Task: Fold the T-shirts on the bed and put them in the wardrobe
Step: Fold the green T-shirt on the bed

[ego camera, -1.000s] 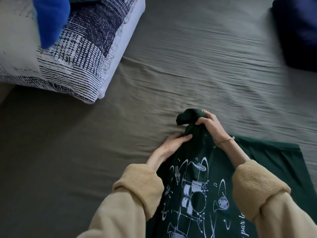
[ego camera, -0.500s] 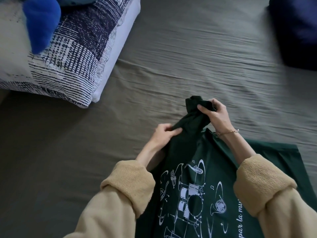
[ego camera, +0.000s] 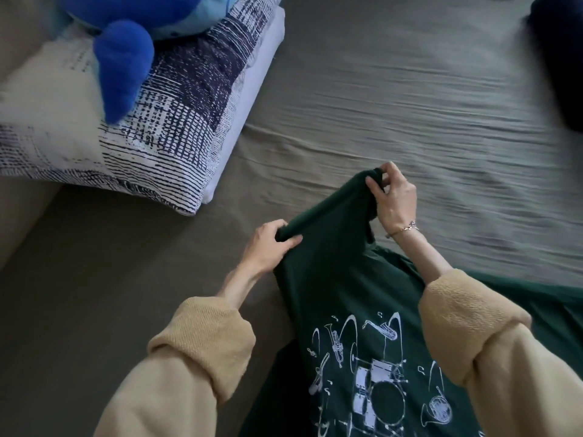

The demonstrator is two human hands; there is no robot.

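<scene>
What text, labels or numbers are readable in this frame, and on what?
None can be read.
The green T-shirt, held by the left hand and right hand, has a white print of drums and brass instruments, pictures only; any lettering is cut off at the bottom edge.
Pillow: dark line pattern, no words.
Blue plush toy: no label visible.

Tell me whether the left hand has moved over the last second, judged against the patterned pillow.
Yes. The left hand, gripping the green T-shirt, has drawn left toward the patterned pillow and apart from the right hand, spreading the bunched cloth.
</scene>
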